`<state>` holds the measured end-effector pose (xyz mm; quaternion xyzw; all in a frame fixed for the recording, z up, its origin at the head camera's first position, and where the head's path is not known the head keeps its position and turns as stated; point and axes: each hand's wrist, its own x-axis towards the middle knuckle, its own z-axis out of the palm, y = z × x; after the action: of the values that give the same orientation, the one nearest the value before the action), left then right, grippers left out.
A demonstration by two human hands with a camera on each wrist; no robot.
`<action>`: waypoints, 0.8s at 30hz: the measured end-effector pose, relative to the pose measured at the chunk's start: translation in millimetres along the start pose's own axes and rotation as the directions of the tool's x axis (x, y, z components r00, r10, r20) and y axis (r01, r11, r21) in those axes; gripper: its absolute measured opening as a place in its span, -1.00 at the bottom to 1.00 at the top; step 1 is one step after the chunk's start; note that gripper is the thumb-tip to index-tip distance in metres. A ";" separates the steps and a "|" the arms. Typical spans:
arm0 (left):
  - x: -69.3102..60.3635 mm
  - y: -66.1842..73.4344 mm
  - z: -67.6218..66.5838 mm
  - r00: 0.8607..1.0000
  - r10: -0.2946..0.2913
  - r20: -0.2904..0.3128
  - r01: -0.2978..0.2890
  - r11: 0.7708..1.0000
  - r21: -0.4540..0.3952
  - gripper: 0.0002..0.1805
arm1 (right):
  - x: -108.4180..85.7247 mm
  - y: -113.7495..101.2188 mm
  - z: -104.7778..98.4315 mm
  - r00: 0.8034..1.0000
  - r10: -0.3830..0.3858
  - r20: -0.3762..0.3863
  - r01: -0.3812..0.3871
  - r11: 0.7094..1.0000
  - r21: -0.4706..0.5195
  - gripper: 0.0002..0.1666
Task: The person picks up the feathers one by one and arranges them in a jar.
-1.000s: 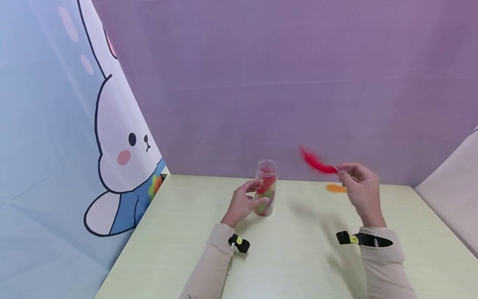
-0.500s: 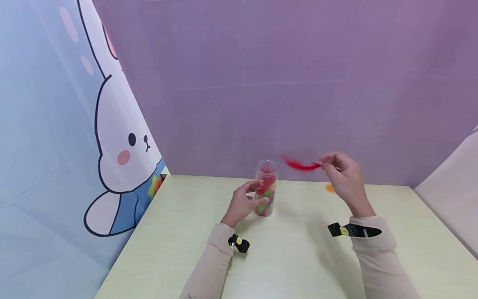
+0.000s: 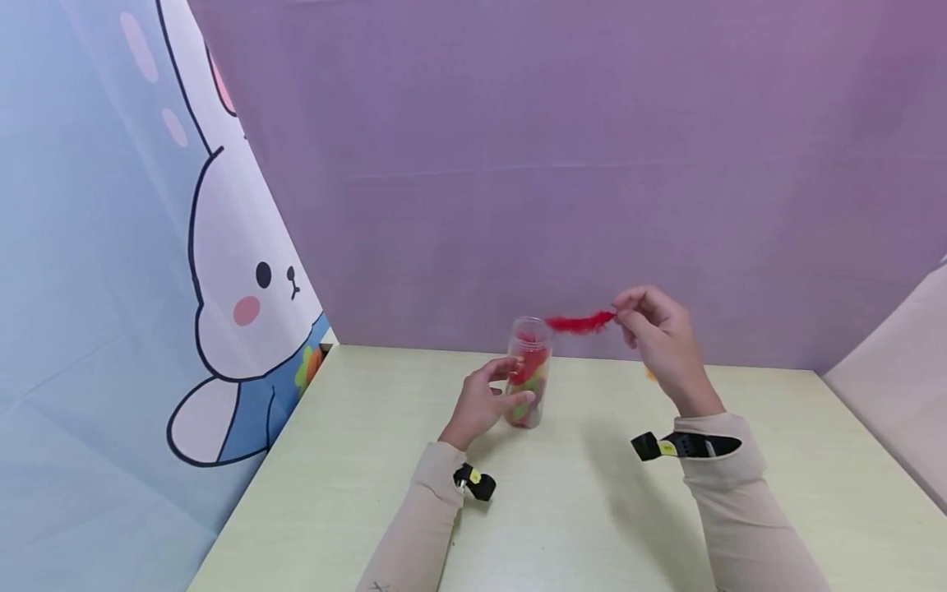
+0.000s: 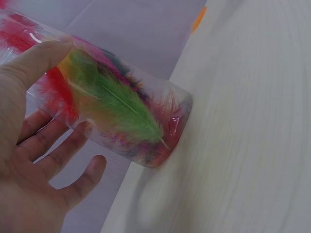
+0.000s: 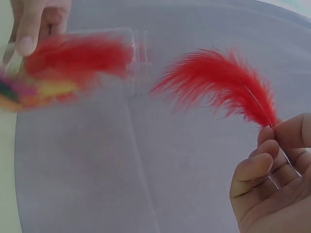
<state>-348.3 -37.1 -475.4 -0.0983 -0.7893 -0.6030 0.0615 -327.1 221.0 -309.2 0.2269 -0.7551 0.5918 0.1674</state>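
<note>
A clear plastic jar (image 3: 528, 403) stands upright on the table, with coloured feathers inside, among them a green feather (image 4: 114, 97) and red ones near the top. My left hand (image 3: 481, 403) grips the jar from the left, thumb on the near side and fingers around the back. To the right, my right hand (image 3: 658, 341) pinches a red feather (image 3: 580, 323) by its quill between thumb and index finger. The feather lies roughly level, its fluffy tip pointing left beside the jar's open mouth. In the right wrist view, the red feather (image 5: 223, 85) looks apart from the rim.
An orange feather (image 3: 651, 374) lies at the table's back, mostly hidden behind my right hand. The pale table (image 3: 533, 510) meets a purple cloth (image 3: 592, 181) behind. A blue curtain with a cartoon rabbit (image 3: 244, 271) hangs at the left.
My right hand has moved left and slightly up with the red feather, bringing its tip to the jar's mouth. The left hand and jar have stayed in place.
</note>
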 end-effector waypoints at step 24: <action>4.6 2.1 2.3 1.000 -0.024 -0.018 0.024 1.000 0.013 -0.30 | 27.8 10.2 40.7 0.976 0.216 0.041 -0.217 0.976 0.010 -0.87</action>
<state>-352.2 -34.0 -473.0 -0.0830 -0.7938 -0.5992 0.0619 -355.3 179.5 -312.9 0.1563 -0.7743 0.6072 0.0853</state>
